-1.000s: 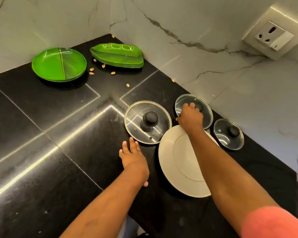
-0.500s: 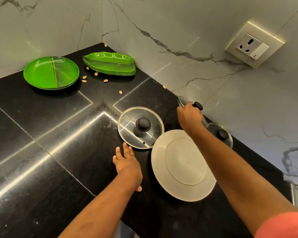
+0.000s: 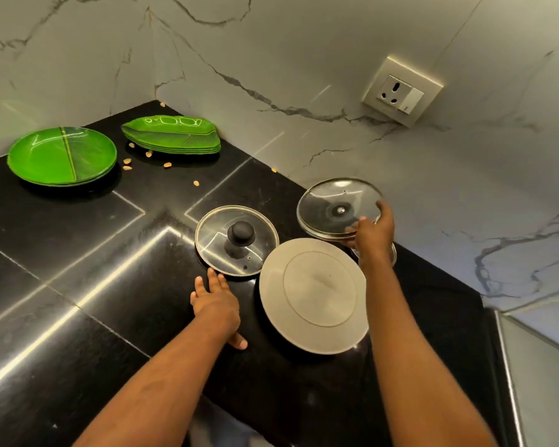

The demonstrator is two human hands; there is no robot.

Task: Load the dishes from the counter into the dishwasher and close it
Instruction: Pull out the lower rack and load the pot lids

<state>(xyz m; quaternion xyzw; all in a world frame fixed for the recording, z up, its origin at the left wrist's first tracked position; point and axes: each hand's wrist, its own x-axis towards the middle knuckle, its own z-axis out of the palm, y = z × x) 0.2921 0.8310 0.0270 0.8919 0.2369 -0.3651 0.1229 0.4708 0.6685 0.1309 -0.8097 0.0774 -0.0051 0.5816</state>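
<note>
My right hand (image 3: 373,235) grips a glass lid (image 3: 334,206) by its near rim and holds it lifted and tilted, its underside facing me, near the marble wall. A smaller glass lid (image 3: 392,253) lies under my right wrist, mostly hidden. A larger glass lid with a black knob (image 3: 236,240) lies flat on the black counter (image 3: 78,253). My left hand (image 3: 215,303) rests flat on the counter, fingertips touching that lid's near rim. A white plate (image 3: 313,295) lies between my arms. No dishwasher is in view.
A stack of round green plates (image 3: 62,154) and a stack of leaf-shaped green plates (image 3: 171,135) sit in the far corner, with several scattered nuts (image 3: 149,159) between them. A wall socket (image 3: 400,91) is mounted on the marble wall at right. The counter's edge runs below my forearms.
My right hand has lifted the middle glass lid off the counter and turned it so its underside shows. My left hand stays flat beside the large lid.
</note>
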